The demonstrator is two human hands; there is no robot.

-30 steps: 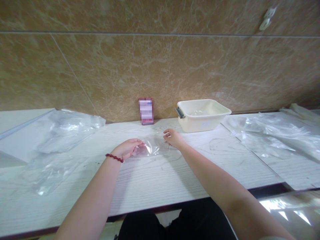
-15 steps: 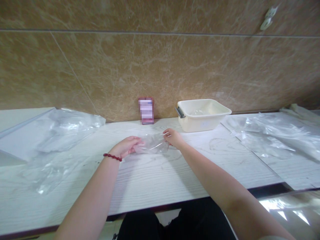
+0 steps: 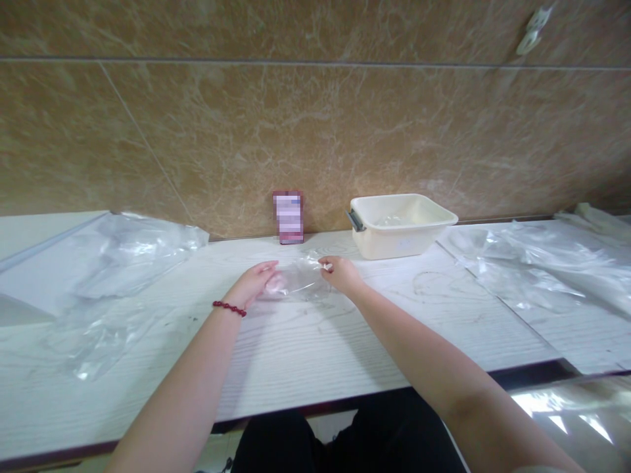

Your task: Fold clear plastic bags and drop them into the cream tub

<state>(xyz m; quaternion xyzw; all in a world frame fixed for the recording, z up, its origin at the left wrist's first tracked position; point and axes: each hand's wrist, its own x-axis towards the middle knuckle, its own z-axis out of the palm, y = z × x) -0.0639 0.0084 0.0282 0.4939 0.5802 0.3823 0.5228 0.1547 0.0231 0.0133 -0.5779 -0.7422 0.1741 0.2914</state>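
Note:
A small clear plastic bag (image 3: 300,279) is stretched between my two hands, just above or on the white wood-grain table. My left hand (image 3: 259,279), with a dark red bead bracelet at the wrist, has its fingers closed on the bag's left end, where something pinkish shows through the film. My right hand (image 3: 339,271) pinches the bag's right edge between thumb and fingers. Behind the bag a phone-like object (image 3: 290,220) with a blurred screen leans upright against the wall.
A cream plastic tub (image 3: 401,246) with a grey latch stands behind my right hand, clear plastic inside. Clear plastic bags lie at the left (image 3: 142,253) and right (image 3: 532,263) of the table (image 3: 305,355). A brown marbled wall (image 3: 236,144) rises behind.
My left hand has shifted slightly right and its fingers are straighter over the bag. The bag's upper edge stands out further between the hands. My right hand has barely moved.

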